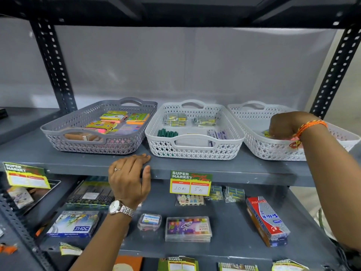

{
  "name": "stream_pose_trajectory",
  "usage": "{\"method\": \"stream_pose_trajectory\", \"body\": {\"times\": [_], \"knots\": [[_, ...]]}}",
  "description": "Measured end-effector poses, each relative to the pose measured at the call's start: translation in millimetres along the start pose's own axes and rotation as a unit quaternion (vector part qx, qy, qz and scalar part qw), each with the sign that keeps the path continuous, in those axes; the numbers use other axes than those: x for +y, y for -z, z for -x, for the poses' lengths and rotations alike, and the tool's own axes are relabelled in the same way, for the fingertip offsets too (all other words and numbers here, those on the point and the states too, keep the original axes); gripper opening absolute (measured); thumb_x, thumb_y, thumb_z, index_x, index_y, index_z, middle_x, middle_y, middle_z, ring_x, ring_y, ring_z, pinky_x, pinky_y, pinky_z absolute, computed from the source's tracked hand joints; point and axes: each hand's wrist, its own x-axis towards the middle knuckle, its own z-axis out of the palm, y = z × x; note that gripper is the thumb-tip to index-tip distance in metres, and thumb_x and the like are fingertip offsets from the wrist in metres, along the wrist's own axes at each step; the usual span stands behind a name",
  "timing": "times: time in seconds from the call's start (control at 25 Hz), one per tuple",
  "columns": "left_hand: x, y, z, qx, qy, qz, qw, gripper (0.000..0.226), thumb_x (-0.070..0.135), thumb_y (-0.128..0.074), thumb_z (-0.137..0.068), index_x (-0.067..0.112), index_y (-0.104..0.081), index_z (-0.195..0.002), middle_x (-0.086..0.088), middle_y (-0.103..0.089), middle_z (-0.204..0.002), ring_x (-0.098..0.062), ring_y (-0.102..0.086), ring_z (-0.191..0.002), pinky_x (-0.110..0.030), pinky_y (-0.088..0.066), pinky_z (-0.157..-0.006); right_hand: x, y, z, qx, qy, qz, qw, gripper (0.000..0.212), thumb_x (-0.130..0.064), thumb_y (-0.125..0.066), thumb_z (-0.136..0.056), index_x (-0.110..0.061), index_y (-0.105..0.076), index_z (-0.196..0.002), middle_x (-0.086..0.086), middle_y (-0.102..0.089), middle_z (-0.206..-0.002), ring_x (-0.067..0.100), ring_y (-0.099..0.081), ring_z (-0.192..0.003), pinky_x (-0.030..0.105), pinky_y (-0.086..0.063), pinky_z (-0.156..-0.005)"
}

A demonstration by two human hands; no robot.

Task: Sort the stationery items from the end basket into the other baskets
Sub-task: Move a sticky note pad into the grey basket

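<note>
Her right hand [283, 125] is curled down in the end basket [273, 147], fingers bunched beside a yellow packet [266, 133], grip hidden; a loose pinch could drop it.

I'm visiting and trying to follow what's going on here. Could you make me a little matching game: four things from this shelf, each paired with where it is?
Things:
1. grey basket
2. green markers
3. right hand
4. left hand

Places:
A. inside the end basket
B. on the shelf's front edge
C. leftmost of three
D. in the middle basket

Pairs: 1-C, 2-D, 3-A, 4-B
</note>
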Motion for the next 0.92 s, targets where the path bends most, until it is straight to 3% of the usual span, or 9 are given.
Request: {"method": "stream_pose_trajectory", "body": {"times": [0.12, 0.2, 0.4, 0.56, 0.64, 0.76, 0.92], "knots": [[0, -1, 0, -0.001, 0.0, -0.003, 1.0, 0.042, 0.039, -0.037, -0.102, 0.02, -0.073, -0.097, 0.002, -0.077, -0.098, -0.022, -0.066, -0.087, -0.039, -0.04, -0.083, -6, 10, 11, -0.029, 0.021, -0.038, 0.999, 0.033, -0.019, -0.065, -0.087, -0.009, -0.07, -0.118, 0.009, -0.07, -0.118, 0.026, -0.064, -0.107, 0.036, -0.049, -0.096], [0, -1, 0, 0.001, -0.002, -0.005, 1.0, 0.042, 0.039, -0.036, -0.102, 0.02, -0.073, -0.096, 0.002, -0.077, -0.098, -0.023, -0.067, -0.086, -0.039, -0.039, -0.083, -6, 12, 17, -0.028, 0.012, -0.044, 0.999, 0.04, -0.027, -0.066, -0.089, -0.008, -0.067, -0.124, 0.011, -0.066, -0.127, 0.028, -0.062, -0.115, 0.031, -0.048, -0.095], [1, 0, -1, 0.004, 0.001, -0.003, 1.0, 0.041, 0.039, -0.037, -0.101, 0.02, -0.073, -0.096, 0.002, -0.077, -0.098, -0.022, -0.065, -0.087, -0.039, -0.038, -0.083, 6, 1, 16, -0.036, 0.001, -0.093, 0.995, 0.042, -0.044, -0.062, -0.085, -0.007, -0.075, -0.102, 0.011, -0.072, -0.109, 0.027, -0.066, -0.102, 0.041, -0.052, -0.096], [1, 0, 0, -0.001, 0.0, -0.001, 1.0, 0.042, 0.039, -0.036, -0.102, 0.02, -0.073, -0.097, 0.002, -0.077, -0.099, -0.022, -0.065, -0.089, -0.039, -0.039, -0.084, 4, -4, 20, 0.018, -0.017, -0.128, 0.991, 0.04, -0.045, -0.066, -0.082, -0.006, -0.068, -0.076, 0.011, -0.069, -0.084, 0.021, -0.06, -0.074, 0.031, -0.049, -0.068], [1, 0, 0, -0.006, 0.002, -0.002, 1.0, 0.043, 0.04, -0.036, -0.102, 0.02, -0.074, -0.097, 0.002, -0.077, -0.099, -0.024, -0.067, -0.087, -0.04, -0.039, -0.084, 4, -2, 26, 0.039, -0.03, -0.142, 0.989, 0.042, -0.049, -0.074, -0.073, -0.007, -0.072, -0.076, 0.009, -0.071, -0.085, 0.023, -0.064, -0.078, 0.031, -0.053, -0.071], [-1, 0, 1, -0.01, 0.001, -0.004, 1.0, 0.044, 0.041, -0.035, -0.102, 0.02, -0.074, -0.097, 0.002, -0.077, -0.099, -0.025, -0.066, -0.086, -0.041, -0.041, -0.083, 6, 5, 35, 0.123, -0.054, -0.234, 0.963, 0.03, -0.031, -0.082, -0.062, -0.017, -0.08, -0.088, 0.005, -0.076, -0.09, 0.025, -0.069, -0.085, 0.034, -0.059, -0.08], [-1, 2, 1, -0.011, -0.009, 0.003, 1.0, 0.044, 0.04, -0.036, -0.102, 0.019, -0.074, -0.098, 0.001, -0.077, -0.099, -0.023, -0.064, -0.089, -0.04, -0.04, -0.082, 0, 9, 47, 0.283, -0.024, -0.301, 0.91, 0.053, -0.018, -0.088, -0.056, -0.017, -0.077, -0.107, 0.007, -0.077, -0.104, 0.024, -0.067, -0.087, 0.033, -0.055, -0.083]]}}
